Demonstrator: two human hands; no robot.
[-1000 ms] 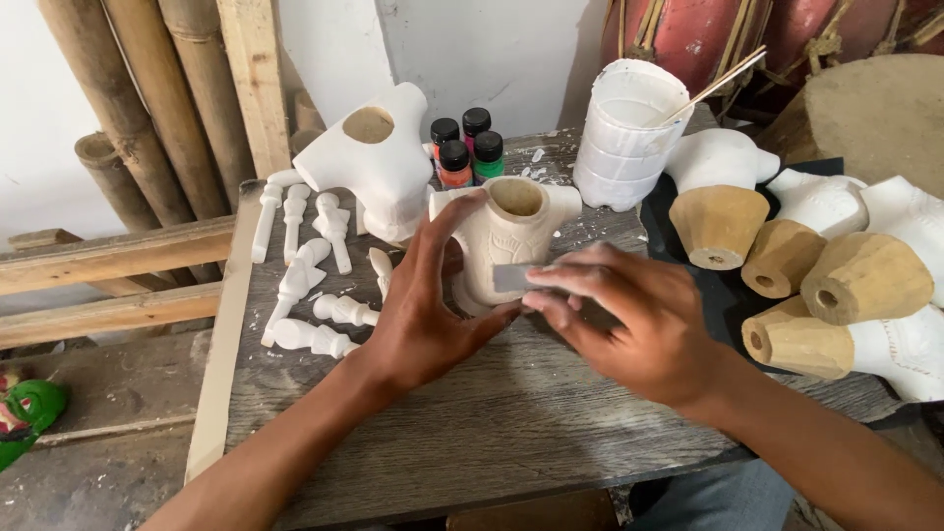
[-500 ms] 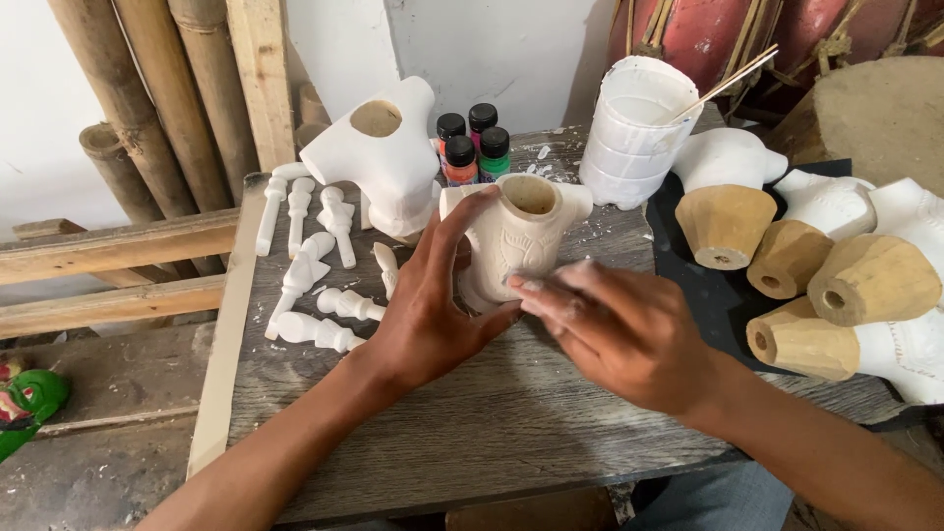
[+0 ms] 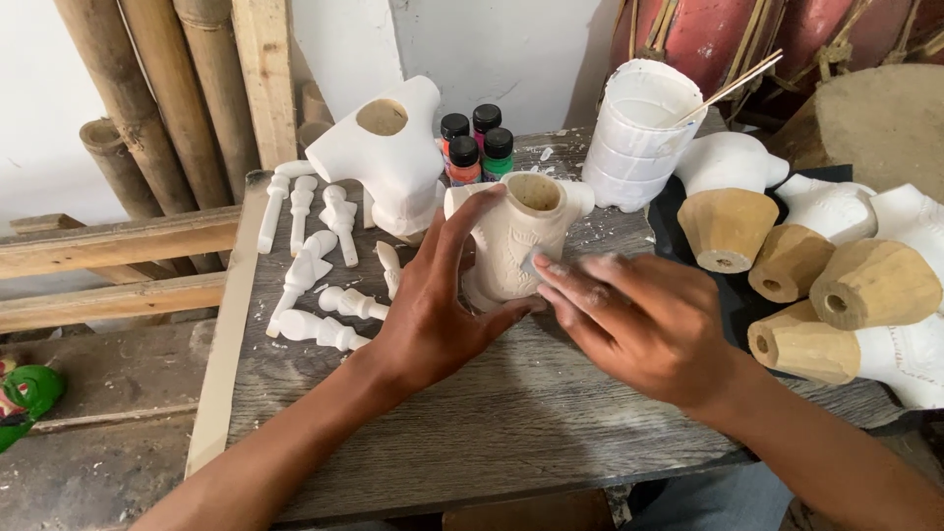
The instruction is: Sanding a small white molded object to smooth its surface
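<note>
Both hands worked one torso (image 3: 518, 246): your left hand (image 3: 438, 315) clasped it steady; your right hand (image 3: 639, 320) pinched sandpaper (image 3: 539, 264), best rubbed lightly.

Carved torso (image 3: 516, 241) matt, chalky; tabletop (image 3: 472, 433) rough weathered wood.

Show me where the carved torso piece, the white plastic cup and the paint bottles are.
carved torso piece (image 3: 511, 246), head view, on its front.
white plastic cup (image 3: 634, 138), head view, on its side wall.
paint bottles (image 3: 477, 146), head view, on a cap.
</note>
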